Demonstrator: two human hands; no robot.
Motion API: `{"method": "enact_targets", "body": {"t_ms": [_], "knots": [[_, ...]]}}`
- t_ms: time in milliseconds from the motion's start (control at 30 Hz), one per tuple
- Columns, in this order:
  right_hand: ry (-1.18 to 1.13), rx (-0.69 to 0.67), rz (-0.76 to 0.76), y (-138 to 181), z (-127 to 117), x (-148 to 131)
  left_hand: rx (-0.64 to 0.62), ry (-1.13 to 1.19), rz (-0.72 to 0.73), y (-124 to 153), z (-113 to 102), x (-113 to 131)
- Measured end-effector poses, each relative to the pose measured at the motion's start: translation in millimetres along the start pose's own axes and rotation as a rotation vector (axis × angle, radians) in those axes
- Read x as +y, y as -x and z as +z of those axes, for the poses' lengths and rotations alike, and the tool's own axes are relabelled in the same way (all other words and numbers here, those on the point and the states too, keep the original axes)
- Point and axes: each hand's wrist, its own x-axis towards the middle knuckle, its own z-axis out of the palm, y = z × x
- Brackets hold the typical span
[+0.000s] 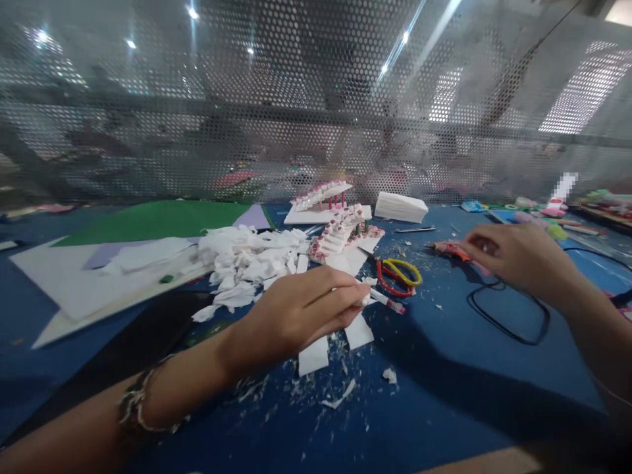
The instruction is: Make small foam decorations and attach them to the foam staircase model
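— Pinched between thumb and fingertips, the left hand (301,309) has closed on a thin white stick (386,302) with a red tip. The stick pokes out to the right, just above the blue table (444,408).

— And the right hand (513,253)?

— It sits over the back end of an orange glue gun (450,249) lying on the table, well to the right of the stick. The fingers curl toward the gun, but I can't tell whether they have closed round it or only touch it.

— What would make this go well?

— I'd say keep the stick low and steady, with its free end clear of the fingers. Also mind the black cord (508,322) looping below the gun, so it doesn't drag across the work.

— What's around them?

— Red-and-yellow scissors (397,275) lie just beyond the stick's tip, and two white foam rectangles (313,356) lie under the left hand. A heap of foam scraps (251,260) is to the left, with stepped foam models (340,234) behind. Further back are a white block (399,206) and a green sheet (158,220).
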Motion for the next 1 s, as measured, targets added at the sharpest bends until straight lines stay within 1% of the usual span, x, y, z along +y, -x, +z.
{"method": "enact_targets", "body": {"t_ms": [33,67,100,167,233,267,333,400,500,600,667,700,767,800,900,1000], "knots": [[0.058,-0.114,0.128,0.3,11.7,15.7,-0.011,-0.026,0.015,0.4,0.2,-1.2],[0.073,-0.167,0.173,0.4,25.1,31.0,-0.019,-0.044,0.024,0.7,0.7,-2.3],[0.088,-0.201,0.206,0.3,39.6,45.4,-0.024,-0.056,0.031,1.1,1.4,-3.4],[0.084,-0.273,0.21,-0.8,68.5,69.6,-0.025,-0.064,0.036,2.0,3.3,-5.4],[0.069,-0.281,0.188,-3.2,92.7,85.7,-0.034,-0.076,0.033,3.4,5.4,-7.5],[0.056,-0.263,0.181,-4.6,101.6,90.6,-0.034,-0.086,0.029,4.2,6.5,-8.6],[0.031,-0.179,0.176,-6.9,111.7,95.0,-0.023,-0.098,0.014,5.7,8.5,-11.0],[-0.002,-0.058,0.178,-6.9,111.6,93.6,-0.005,-0.105,-0.002,6.8,9.8,-12.8],[-0.076,0.119,0.156,-1.8,96.4,82.5,-0.013,-0.111,-0.016,7.6,10.0,-13.8],[-0.157,0.233,0.127,8.5,73.7,59.4,-0.062,-0.09,-0.027,8.4,8.9,-13.1],[-0.209,0.301,0.117,17.1,60.5,39.4,-0.067,-0.087,-0.031,8.8,8.2,-12.4],[-0.292,0.331,0.095,21.5,55.4,29.3,-0.061,-0.093,-0.034,8.9,8.0,-12.0],[-0.42,0.367,0.018,29.8,48.2,11.5,-0.048,-0.106,-0.036,8.4,7.9,-11.0],[-0.443,0.361,-0.015,33.2,46.0,4.5,-0.046,-0.109,-0.036,8.0,8.0,-10.3],[-0.452,0.374,-0.086,39.9,43.6,-8.6,-0.049,-0.1,-0.028,6.3,8.9,-7.5],[-0.448,0.388,-0.099,42.3,44.7,-15.3,-0.048,-0.073,-0.023,5.9,10.6,-4.6]]}}
